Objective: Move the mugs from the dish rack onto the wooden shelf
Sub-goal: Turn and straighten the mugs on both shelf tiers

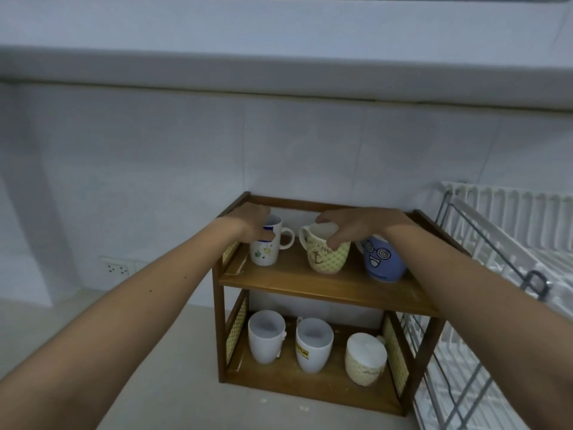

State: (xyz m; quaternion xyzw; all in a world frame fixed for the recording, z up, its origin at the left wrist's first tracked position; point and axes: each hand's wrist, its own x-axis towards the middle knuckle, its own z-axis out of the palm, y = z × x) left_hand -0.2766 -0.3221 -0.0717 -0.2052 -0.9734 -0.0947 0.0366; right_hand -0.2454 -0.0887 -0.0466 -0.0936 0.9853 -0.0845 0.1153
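Note:
A two-tier wooden shelf [316, 288] stands on the counter against the tiled wall. On its top tier, my left hand [251, 223] grips the rim of a white mug with small coloured prints [265, 252]. My right hand [356, 226] grips the rim of a yellow-green anchor mug [327, 256] in the middle. A blue mug with a cartoon face [383, 259] stands to the right, partly behind my right forearm. The lower tier holds a plain white mug [265, 336], a white mug with a yellow label [311, 344] and a cream patterned mug [364, 358].
A white wire dish rack [508, 243] stands right beside the shelf on the right; no mugs show in its visible part. A wall socket [117, 268] sits low on the left wall. The pale counter [173, 383] stretches in front and left of the shelf.

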